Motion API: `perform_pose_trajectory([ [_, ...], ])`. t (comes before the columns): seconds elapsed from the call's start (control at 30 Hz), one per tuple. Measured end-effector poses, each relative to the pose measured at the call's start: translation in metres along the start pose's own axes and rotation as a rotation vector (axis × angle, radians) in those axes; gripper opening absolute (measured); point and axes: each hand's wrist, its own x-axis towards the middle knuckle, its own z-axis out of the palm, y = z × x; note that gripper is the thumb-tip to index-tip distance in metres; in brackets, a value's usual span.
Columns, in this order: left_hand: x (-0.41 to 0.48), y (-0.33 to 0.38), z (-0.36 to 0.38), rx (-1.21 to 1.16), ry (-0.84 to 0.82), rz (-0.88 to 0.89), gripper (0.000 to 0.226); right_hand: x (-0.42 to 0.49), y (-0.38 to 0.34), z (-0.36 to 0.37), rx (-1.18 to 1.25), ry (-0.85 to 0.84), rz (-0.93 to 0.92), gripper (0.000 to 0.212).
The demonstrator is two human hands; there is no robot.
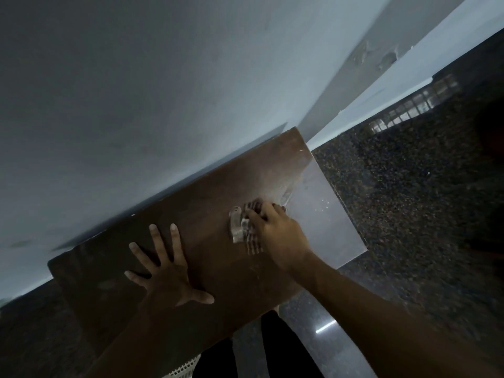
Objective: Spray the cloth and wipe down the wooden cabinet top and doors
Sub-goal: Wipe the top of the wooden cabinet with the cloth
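The brown wooden cabinet top (212,214) runs slantwise across the middle of the view, against a pale wall. My left hand (163,271) lies flat on it with fingers spread, near the front left. My right hand (275,227) grips a crumpled grey patterned cloth (240,227) and presses it on the top toward its right end. A paler, dusty-looking patch (321,214) covers the top's right end beyond the cloth. No spray bottle is in view.
Dark speckled stone floor (409,200) spreads to the right and below the cabinet. The pale wall (163,91) rises behind it. A white perforated basket edge (182,369) shows at the bottom, beside my dark-clothed legs (278,347).
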Motion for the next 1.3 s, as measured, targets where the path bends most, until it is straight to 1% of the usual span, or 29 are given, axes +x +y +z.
perform_pose_trajectory([
  [0.03,0.000,0.000,0.000,0.000,0.000,0.006,0.181,-0.004,0.004,-0.004,0.008,-0.036,0.000,0.039],
  [0.07,-0.001,0.000,0.000,0.003,0.000,0.014,0.181,-0.007,0.018,-0.005,-0.044,-0.012,-0.053,0.035],
  [0.1,-0.001,-0.001,0.000,0.000,0.000,0.020,0.181,-0.003,0.032,-0.015,-0.074,0.055,-0.042,0.027],
  [0.13,0.000,-0.001,0.001,-0.003,0.003,0.025,0.181,0.009,0.054,-0.024,-0.152,0.159,-0.022,0.019],
  [0.17,-0.001,-0.001,0.000,-0.004,0.004,0.027,0.180,0.022,0.067,-0.037,-0.138,0.195,0.079,0.017],
  [0.2,-0.001,-0.002,0.001,-0.003,0.003,0.030,0.180,0.037,0.080,-0.045,-0.147,0.229,0.150,0.017],
  [0.23,-0.001,-0.002,0.001,-0.002,0.001,0.034,0.180,0.048,0.085,-0.054,-0.116,0.235,0.245,0.022],
  [0.27,-0.001,-0.002,0.001,-0.002,0.000,0.038,0.180,0.057,0.091,-0.059,-0.121,0.280,0.282,0.028],
  [0.3,-0.001,-0.003,0.000,-0.003,0.001,0.041,0.180,0.063,0.094,-0.064,-0.087,0.346,0.317,0.032],
  [0.33,0.000,-0.003,0.001,-0.007,0.003,0.040,0.180,0.068,0.096,-0.065,-0.060,0.373,0.339,0.033],
  [0.4,0.000,-0.003,0.001,-0.010,-0.001,0.036,0.181,0.063,0.088,-0.058,-0.017,0.363,0.380,0.030],
  [0.47,0.001,-0.004,0.001,-0.011,-0.005,0.036,0.181,0.044,0.067,-0.042,0.101,0.291,0.326,0.026],
  [0.6,0.000,-0.003,-0.001,-0.015,-0.005,0.037,0.179,-0.009,0.027,-0.001,0.135,0.156,0.229,0.045],
  [0.63,-0.001,-0.002,-0.001,-0.010,-0.006,0.032,0.179,-0.020,0.023,0.003,0.153,0.132,0.238,0.047],
  [0.7,-0.001,-0.001,-0.001,-0.008,0.000,0.016,0.179,-0.030,0.029,0.006,0.097,0.100,0.179,0.046],
  [0.73,-0.001,-0.001,-0.001,-0.007,0.004,0.013,0.179,-0.030,0.037,0.007,0.054,0.104,0.128,0.039],
  [0.77,-0.001,0.000,-0.001,-0.007,0.006,0.014,0.179,-0.026,0.043,0.001,0.031,0.103,0.148,0.025],
  [0.8,-0.001,0.000,0.000,-0.005,0.008,0.017,0.179,-0.021,0.051,-0.004,-0.033,0.136,0.128,0.010],
  [0.87,0.000,0.000,0.000,-0.005,0.009,0.015,0.180,-0.002,0.065,-0.016,-0.041,0.206,0.196,0.017],
  [0.9,0.000,-0.001,0.000,-0.006,0.007,0.013,0.180,0.010,0.068,-0.024,-0.045,0.232,0.252,0.015],
  [0.97,0.000,-0.001,0.000,-0.008,0.004,0.012,0.181,0.034,0.073,-0.036,0.070,0.325,0.360,0.020],
  [1.03,0.001,-0.002,0.000,-0.009,0.000,0.018,0.181,0.056,0.076,-0.046,0.069,0.360,0.430,0.025],
  [1.13,0.001,-0.003,0.000,-0.012,0.000,0.033,0.180,0.069,0.077,-0.048,0.090,0.415,0.454,0.028],
  [1.23,0.000,-0.003,0.000,-0.016,0.000,0.036,0.181,0.067,0.071,-0.047,0.061,0.390,0.489,0.028],
  [1.27,0.000,-0.004,0.001,-0.016,0.002,0.037,0.181,0.063,0.071,-0.041,0.062,0.383,0.449,0.029],
  [1.3,-0.001,-0.003,0.001,-0.014,0.003,0.038,0.181,0.050,0.061,-0.033,0.056,0.334,0.405,0.030],
])
